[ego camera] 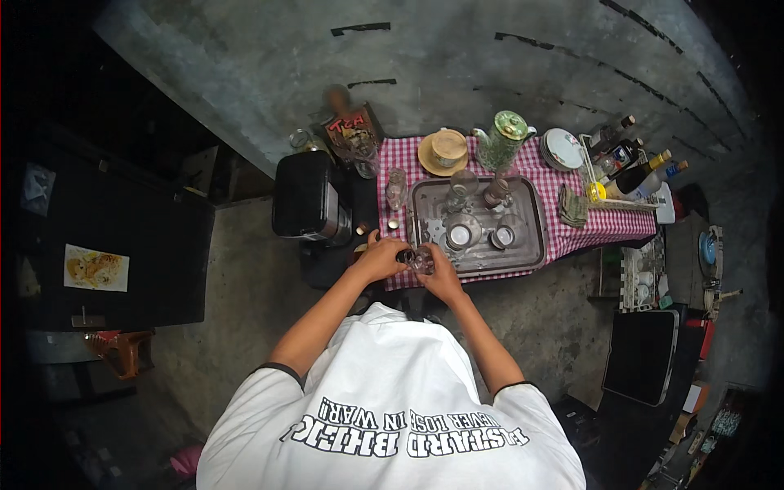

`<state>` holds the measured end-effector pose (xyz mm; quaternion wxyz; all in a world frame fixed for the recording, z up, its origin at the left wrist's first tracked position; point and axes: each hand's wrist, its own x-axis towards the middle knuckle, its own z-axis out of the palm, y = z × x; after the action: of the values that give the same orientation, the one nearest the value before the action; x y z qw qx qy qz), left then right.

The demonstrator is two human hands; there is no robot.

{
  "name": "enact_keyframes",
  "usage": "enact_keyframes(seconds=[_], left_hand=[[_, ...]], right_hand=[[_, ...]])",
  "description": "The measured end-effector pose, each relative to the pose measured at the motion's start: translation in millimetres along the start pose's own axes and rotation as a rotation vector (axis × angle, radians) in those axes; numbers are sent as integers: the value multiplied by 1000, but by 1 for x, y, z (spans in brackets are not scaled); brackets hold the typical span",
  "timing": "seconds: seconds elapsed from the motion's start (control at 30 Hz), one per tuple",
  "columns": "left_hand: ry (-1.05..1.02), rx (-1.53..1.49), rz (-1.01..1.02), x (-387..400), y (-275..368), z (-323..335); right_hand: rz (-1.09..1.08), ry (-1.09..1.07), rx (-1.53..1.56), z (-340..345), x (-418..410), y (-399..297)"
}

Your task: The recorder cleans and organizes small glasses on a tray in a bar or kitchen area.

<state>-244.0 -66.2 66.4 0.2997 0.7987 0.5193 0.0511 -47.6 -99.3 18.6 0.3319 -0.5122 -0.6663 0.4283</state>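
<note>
My left hand (384,258) is closed around a small dark item, too small to name, over the near left edge of the checkered cloth. Beside it, my right hand (438,269) grips a clear glass vessel (422,261), which meets the dark item. Just right of my hands lies a brown metal tray (539,245) with wet spots, bearing several glasses, among them a glass with a white base (459,236) and another near it (503,236). A clear glass jar (396,190) stands left of the tray, with a small white-topped item (393,224) before it.
A black appliance (300,195) stands at the left. Behind the tray are a lidded cup on a saucer (448,148), a green patterned pitcher (505,141) and stacked plates (561,149). A folded cloth (572,206) and a basket of bottles (625,205) are at the right.
</note>
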Motion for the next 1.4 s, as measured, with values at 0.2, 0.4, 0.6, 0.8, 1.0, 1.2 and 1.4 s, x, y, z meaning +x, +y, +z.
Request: enact_keyframes(seconds=[0.2, 0.4, 0.6, 0.8, 1.0, 1.2, 1.4], left_hand=[[124, -78, 14, -23, -30, -13], [198, -166, 40, -39, -48, -28], [284, -320, 47, -56, -67, -47], [262, -421, 67, -64, -80, -51], [258, -419, -14, -64, -76, -53], [242, -495, 63, -65, -86, -44], [260, -400, 154, -60, -94, -43]], right_hand=[[-15, 36, 60, 26, 7, -21], [-12, 102, 117, 34, 13, -60], [-34, 154, 141, 30, 15, -96], [-23, 234, 131, 32, 17, -117], [-6, 288, 215, 35, 22, -140], [36, 299, 209, 38, 11, -164], [22, 381, 21, 48, -3, -197]])
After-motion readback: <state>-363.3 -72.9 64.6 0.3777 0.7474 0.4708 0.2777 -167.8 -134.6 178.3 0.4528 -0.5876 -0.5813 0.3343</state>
